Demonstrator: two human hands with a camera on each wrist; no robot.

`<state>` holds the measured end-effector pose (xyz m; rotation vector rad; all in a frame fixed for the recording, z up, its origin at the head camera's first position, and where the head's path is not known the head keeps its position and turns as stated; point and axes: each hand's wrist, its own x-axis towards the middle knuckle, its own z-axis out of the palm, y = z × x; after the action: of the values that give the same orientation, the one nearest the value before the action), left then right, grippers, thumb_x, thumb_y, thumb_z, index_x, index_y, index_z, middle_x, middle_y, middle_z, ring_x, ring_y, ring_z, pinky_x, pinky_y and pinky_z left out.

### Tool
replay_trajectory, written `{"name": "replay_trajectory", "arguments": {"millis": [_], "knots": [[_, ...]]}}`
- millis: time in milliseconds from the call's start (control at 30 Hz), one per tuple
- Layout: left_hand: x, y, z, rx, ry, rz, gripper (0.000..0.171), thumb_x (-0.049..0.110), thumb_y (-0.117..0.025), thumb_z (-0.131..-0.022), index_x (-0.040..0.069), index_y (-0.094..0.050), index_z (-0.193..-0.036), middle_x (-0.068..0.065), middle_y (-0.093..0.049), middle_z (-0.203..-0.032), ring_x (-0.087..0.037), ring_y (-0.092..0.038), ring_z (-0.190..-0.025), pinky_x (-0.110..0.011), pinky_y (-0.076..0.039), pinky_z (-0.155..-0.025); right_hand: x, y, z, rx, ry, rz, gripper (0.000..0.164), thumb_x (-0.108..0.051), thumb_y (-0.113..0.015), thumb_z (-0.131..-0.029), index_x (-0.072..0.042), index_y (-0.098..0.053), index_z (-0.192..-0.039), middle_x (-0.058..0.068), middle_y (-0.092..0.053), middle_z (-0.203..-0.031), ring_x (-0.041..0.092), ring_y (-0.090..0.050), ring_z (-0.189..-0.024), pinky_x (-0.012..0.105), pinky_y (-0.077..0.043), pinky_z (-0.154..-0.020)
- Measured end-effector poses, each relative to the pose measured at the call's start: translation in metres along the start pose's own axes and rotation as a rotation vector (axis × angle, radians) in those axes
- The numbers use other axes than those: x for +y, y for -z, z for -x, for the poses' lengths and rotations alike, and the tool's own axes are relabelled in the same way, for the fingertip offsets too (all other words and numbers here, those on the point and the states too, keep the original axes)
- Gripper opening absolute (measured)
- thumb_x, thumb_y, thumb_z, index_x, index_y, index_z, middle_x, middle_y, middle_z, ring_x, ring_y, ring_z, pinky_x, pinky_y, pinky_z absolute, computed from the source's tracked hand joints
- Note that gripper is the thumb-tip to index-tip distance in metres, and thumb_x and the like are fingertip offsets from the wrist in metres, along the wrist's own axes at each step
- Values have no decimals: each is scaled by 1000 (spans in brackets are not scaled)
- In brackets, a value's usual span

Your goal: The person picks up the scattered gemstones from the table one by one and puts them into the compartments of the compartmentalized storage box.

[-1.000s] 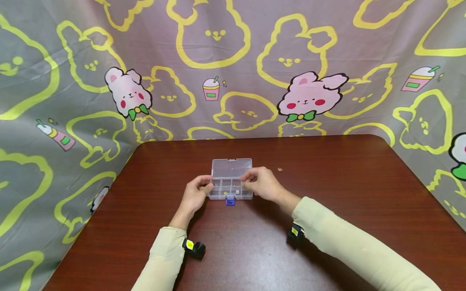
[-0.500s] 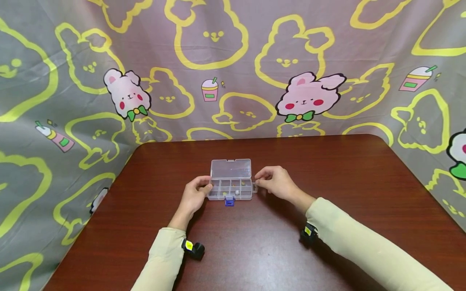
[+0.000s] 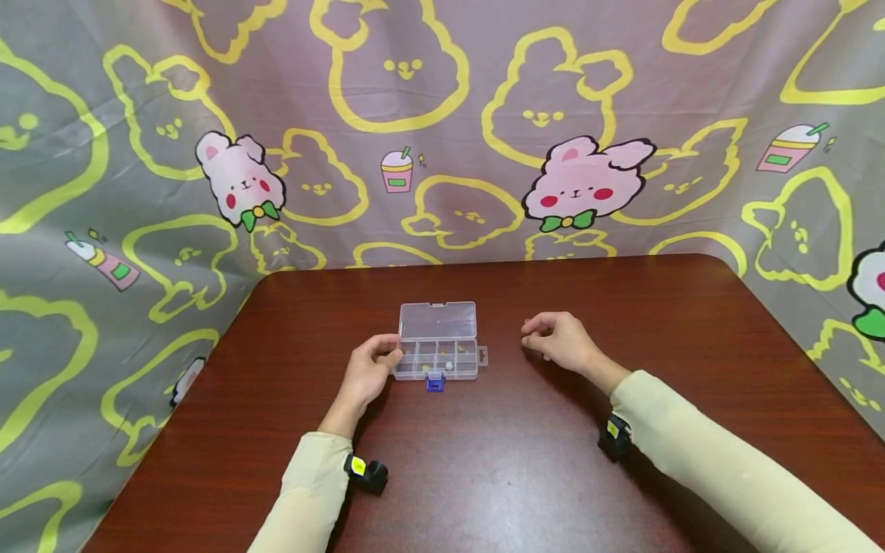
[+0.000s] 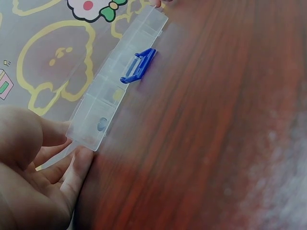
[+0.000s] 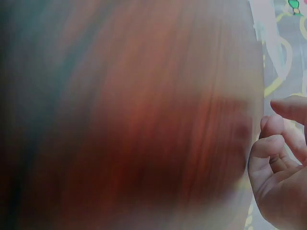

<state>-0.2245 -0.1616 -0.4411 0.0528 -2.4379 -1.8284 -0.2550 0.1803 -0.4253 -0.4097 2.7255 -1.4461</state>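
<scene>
A clear plastic compartment box [image 3: 437, 378] stands on the table with its lid [image 3: 439, 321] raised at the back. Small pieces lie in some compartments, among them a white one [image 3: 449, 366] and a yellowish one [image 4: 117, 94]. On its front side hangs a blue latch [image 4: 139, 66]. My left hand [image 3: 369, 369] holds the box's left end between thumb and fingers. To the right of the box, apart from it, my right hand [image 3: 563, 338] hovers low over the table, fingers loosely bent; the right wrist view shows thumb [image 5: 290, 108] and fingers apart with nothing visible between them.
The brown wooden table [image 3: 470, 476] extends around the box. A patterned cloth [image 3: 442, 146] with rabbits and drink cups hangs behind and beside it. Out from the box's right end sticks a clear hanging tab [image 3: 483, 355].
My right hand has moved right, away from the box's right end, and now covers the spot where a small round brownish piece lay. My left hand stays at the box.
</scene>
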Motion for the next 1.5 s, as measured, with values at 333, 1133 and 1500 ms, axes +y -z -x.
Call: {"name": "replay_trajectory", "arguments": {"millis": [333,1133,1500], "knots": [[4,0,1,-4,7,-1,27,-3,-65,-93,-5,-66,-121,-25,-67,-112,-20,-61,-85,-20,-48,-69,9,11,-7,10,-9,15,16,-2,-73,-87,3,-72,-102,12,-73,-88,15,-56,-54,28,-49,-52],[3,1,1,-9,14,-8,27,-3,-65,-94,-5,-66,-120,-24,-67,-111,-12,-60,-82,-20,-48,-70,11,14,-33,-33,-139,80,19,-10,-72,-90,2,-69,-104,5,-62,-77,14,-55,-55,27,-44,-47],[2,0,1,-8,7,-6,27,-3,-65,-93,-5,-66,-121,-24,-67,-111,-19,-62,-86,-20,-48,-71,9,13,-37,-59,-182,82,17,-10,-72,-90,0,-70,-104,4,-61,-73,13,-52,-52,27,-41,-43]]}}
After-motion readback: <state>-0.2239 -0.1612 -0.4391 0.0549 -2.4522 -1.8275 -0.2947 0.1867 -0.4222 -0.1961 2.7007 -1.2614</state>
